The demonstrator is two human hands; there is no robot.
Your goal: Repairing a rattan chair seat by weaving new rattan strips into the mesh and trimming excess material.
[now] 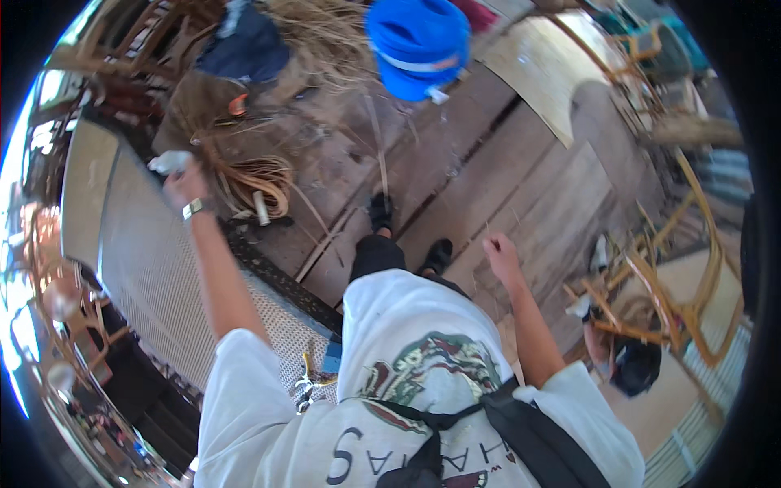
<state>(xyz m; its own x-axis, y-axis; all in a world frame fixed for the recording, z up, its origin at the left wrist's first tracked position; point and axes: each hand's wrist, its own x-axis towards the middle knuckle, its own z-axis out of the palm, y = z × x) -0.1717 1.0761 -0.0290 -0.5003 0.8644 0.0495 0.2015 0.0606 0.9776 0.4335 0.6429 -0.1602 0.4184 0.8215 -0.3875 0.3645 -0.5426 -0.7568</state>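
Note:
My left hand (181,185), with a watch on its wrist, reaches out over the far edge of a long woven cane panel (154,268). Its fingers close on a small white thing (169,162), blurred, perhaps cloth or plastic. Just right of that hand, a coiled bundle of cane strips (264,179) lies on the plank floor, with a white tube-like piece (261,208) beside it. My right hand (503,257) hangs over the floor at my right, fingers curled in; a faint thin line shows near it, and whatever it grips is too small to name.
Yellow-handled pliers (305,376) lie on the panel near my body. A blue plastic container (417,49) stands ahead, beside loose cane strands (325,37). To the right, another person (637,366) is by a wooden chair frame (671,313). A pale sheet (541,73) lies ahead right.

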